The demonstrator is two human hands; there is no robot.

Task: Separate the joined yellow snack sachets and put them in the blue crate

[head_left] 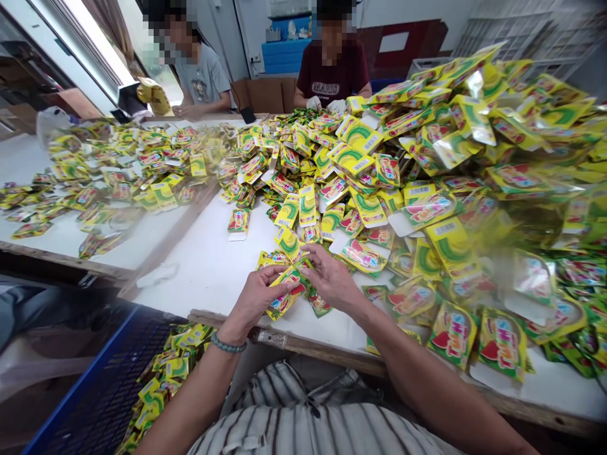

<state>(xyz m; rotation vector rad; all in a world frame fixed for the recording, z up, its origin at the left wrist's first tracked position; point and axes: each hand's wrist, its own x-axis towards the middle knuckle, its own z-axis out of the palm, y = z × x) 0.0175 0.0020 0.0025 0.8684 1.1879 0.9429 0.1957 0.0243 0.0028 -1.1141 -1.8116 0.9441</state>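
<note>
Near the table's front edge, my left hand (pixel 256 296) is closed on a small yellow-and-green printed carton (pixel 283 304) with watermelon pictures, tilted up to the right. My right hand (pixel 332 278) meets it at the carton's upper end, thumb and fingers pinched on a small green sachet (pixel 303 262). Fingers hide part of the sachet, so I cannot tell how far it sits inside the carton. Just beyond my fingertips lies another yellow carton (pixel 288 242). Under my right hand a green sachet (pixel 318 303) rests on the white table (pixel 199 265).
A tall heap of cartons (pixel 360 136) spreads across the middle and right. More cartons (pixel 161 196) lie left, past a wooden strip (pixel 175 234). Below the edge, a blue crate (pixel 95 385) contains filled-looking cartons (pixel 165 379). Two people (pixel 203 72) sit across the table.
</note>
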